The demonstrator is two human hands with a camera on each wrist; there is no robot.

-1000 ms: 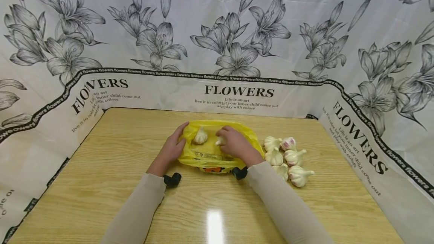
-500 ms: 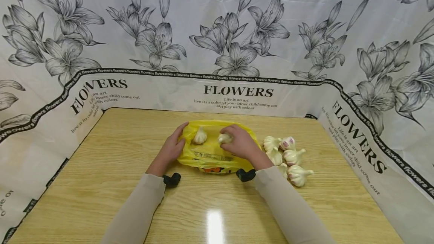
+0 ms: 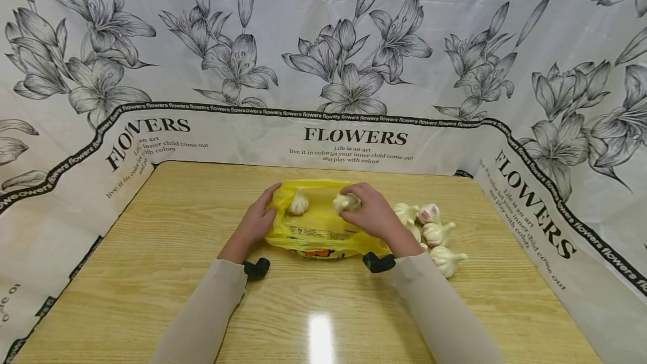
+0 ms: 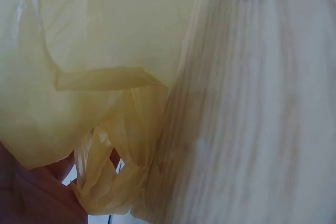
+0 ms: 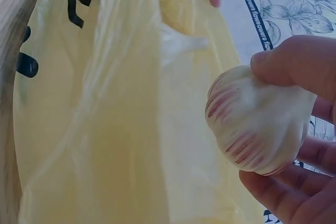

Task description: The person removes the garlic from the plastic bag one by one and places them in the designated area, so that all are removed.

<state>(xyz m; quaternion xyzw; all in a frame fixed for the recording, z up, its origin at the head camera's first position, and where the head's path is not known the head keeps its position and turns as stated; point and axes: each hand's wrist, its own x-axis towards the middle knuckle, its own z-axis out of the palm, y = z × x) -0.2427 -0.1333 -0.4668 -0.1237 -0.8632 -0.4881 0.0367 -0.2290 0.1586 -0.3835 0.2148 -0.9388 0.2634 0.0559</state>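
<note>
A yellow plastic bag [image 3: 315, 222] lies spread with its mouth open, orange and black print on its near side. My left hand [image 3: 255, 222] holds the bag's left edge; yellow film fills much of the left wrist view, where only part of that hand [image 4: 34, 192] shows. Between the thumb and fingers of my right hand [image 3: 373, 213] is a garlic bulb [image 5: 257, 121], pale with purplish streaks, over the bag's right part. Another garlic bulb [image 3: 299, 204] sits inside the bag, towards its left.
Several garlic bulbs [image 3: 437, 234] lie in a group on the wooden table [image 3: 303, 302], just right of the bag and partly behind my right forearm. A flower-printed white cloth [image 3: 242, 139] walls the table at the back and sides.
My right hand has drawn the garlic bulb to the right and up within the bag's mouth, so more of the bulb shows. My left hand stays at the bag's edge.
</note>
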